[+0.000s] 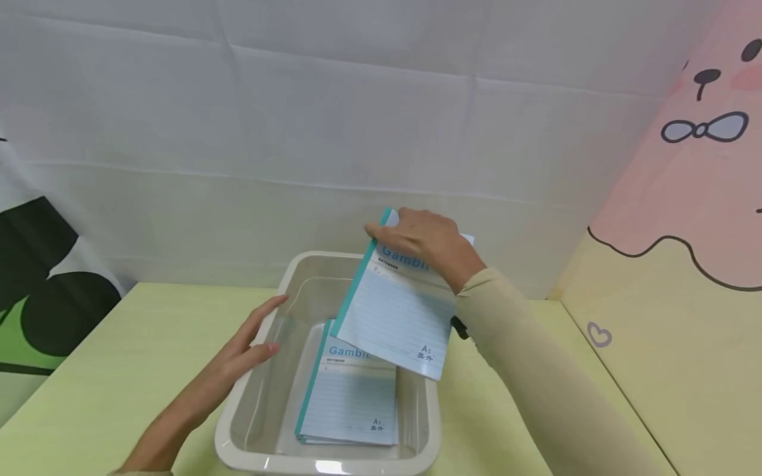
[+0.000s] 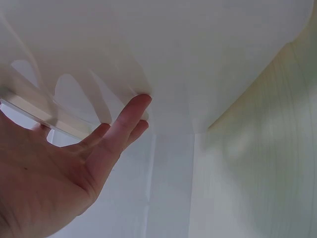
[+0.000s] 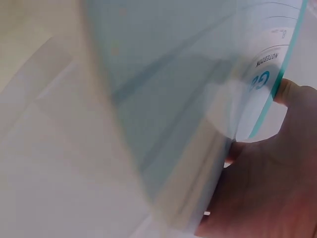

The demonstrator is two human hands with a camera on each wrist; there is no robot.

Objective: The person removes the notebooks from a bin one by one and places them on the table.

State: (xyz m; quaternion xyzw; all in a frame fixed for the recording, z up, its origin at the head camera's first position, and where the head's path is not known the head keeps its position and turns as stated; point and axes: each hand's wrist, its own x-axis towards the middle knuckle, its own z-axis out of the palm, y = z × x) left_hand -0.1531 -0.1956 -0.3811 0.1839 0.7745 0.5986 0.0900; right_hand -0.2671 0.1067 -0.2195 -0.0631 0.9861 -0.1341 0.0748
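Note:
My right hand (image 1: 428, 241) grips the top edge of a Gambit notebook (image 1: 393, 317) with a teal spine. It holds the notebook tilted over the right part of a pale plastic bin (image 1: 223, 430). In the right wrist view, the thumb and fingers pinch this notebook (image 3: 168, 74) near its spine. Inside the bin lies a stack of matching notebooks (image 1: 351, 396), its upper part partly hidden by the raised one. My left hand (image 1: 229, 367) is at the bin's left side. Its fairly straight fingers touch the bin wall (image 2: 198, 54) in the left wrist view.
The bin stands on a light yellow-green table (image 1: 172, 330). Behind it hangs a creased white cloth (image 1: 333, 132). A pink and cream panel with a cartoon face (image 1: 673, 198) borders the right side, and a black and green print (image 1: 71, 317) is at left.

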